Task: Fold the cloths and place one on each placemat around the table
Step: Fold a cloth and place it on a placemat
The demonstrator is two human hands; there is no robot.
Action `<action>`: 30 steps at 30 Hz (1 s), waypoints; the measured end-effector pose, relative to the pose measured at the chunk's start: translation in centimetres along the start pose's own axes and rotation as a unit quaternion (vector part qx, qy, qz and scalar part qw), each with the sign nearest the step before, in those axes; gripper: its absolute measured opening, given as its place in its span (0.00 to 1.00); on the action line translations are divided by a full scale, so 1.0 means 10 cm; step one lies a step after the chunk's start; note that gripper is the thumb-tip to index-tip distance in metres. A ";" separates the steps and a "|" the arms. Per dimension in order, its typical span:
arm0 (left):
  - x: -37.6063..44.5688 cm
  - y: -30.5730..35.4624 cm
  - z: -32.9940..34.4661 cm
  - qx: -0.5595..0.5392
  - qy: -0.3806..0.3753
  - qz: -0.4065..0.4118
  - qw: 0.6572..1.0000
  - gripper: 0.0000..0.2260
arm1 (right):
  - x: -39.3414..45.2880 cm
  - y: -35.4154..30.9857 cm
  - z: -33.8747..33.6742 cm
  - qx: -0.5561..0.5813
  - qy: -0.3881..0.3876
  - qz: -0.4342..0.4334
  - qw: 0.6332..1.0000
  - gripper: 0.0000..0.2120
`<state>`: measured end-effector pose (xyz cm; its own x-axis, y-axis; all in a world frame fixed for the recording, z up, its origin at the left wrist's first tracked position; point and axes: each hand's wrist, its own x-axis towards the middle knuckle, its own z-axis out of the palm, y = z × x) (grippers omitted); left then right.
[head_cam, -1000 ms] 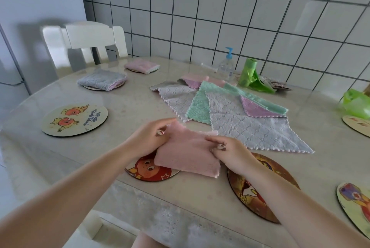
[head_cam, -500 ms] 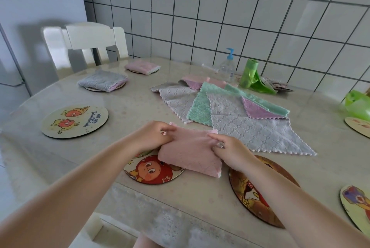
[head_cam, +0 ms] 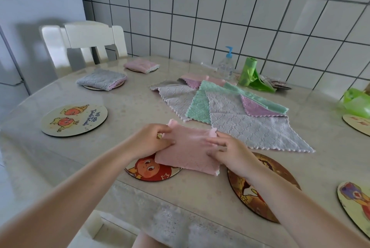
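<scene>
1. at the near edge of the table (head_cam: pixel 200 197), both hands work one folded pink cloth (head_cam: pixel 188 151). the left hand (head_cam: pixel 149 142) has its fingers curled over the cloth's left edge, thumb and fingertips pinching the fabric near the upper left corner. the right hand (head_cam: pixel 233 152) pinches the upper right corner, which stands up as a small tuft, and its other fingers lie bent on the cloth's right side.
2. the pink cloth is a soft, nubbly rectangle with a scalloped hem. its lower left part overlaps a round red cartoon placemat (head_cam: pixel 152 169); the rest lies on the glossy, pale, marbled tabletop.
3. just right of it lies a round brown placemat (head_cam: pixel 266 183), partly under the right forearm.
4. beyond the hands, a loose pile of unfolded cloths (head_cam: pixel 230 111) is spread flat: grey waffle-textured squares, a mint green one and lilac corners, all with wavy edges.
5. on the far left, a folded grey cloth (head_cam: pixel 101 79) sits on a round mat, and a folded pink cloth at the far side (head_cam: pixel 141 65) sits on another.
6. a round yellow placemat (head_cam: pixel 74 120) with two orange figures lies bare on the left; parts of two more mats show at the right edge.
7. against the white tiled wall (head_cam: pixel 220 17) stand a clear pump bottle (head_cam: pixel 226 65) and a roll of green bags (head_cam: pixel 249 73). a white chair (head_cam: pixel 88 37) stands at the far left.
</scene>
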<state>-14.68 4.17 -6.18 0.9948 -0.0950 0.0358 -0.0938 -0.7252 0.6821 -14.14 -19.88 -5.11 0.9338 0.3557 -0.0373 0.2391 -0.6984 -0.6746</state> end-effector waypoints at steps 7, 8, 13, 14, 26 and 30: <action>0.05 0.03 0.03 0.083 -0.001 0.014 0.996 0.14 | 0.04 -0.01 -0.02 -0.023 -0.024 0.012 0.999 0.22; 0.06 0.03 0.03 0.090 -0.012 0.006 0.996 0.16 | 0.04 0.00 -0.03 -0.031 -0.019 0.011 0.999 0.20; 0.00 0.13 0.08 0.156 0.081 0.030 0.984 0.23 | 0.04 -0.05 0.01 -0.125 0.089 -0.014 0.988 0.23; 0.00 0.18 0.13 0.149 0.084 0.057 0.984 0.22 | 0.06 -0.11 0.05 -0.149 0.088 -0.033 0.984 0.23; 0.14 0.10 0.27 0.280 -0.061 0.000 0.958 0.30 | 0.30 0.05 0.28 -0.308 -0.033 0.046 0.950 0.36; 0.11 0.06 0.23 0.287 -0.047 -0.020 0.957 0.32 | 0.22 0.09 0.21 -0.322 -0.022 0.052 0.945 0.38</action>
<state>-13.72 2.06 -7.48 0.9928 -0.1006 -0.0654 -0.0885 -0.9818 0.1678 -12.44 -18.42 -7.36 0.9524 0.2803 -0.1194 0.2724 -0.9590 -0.0783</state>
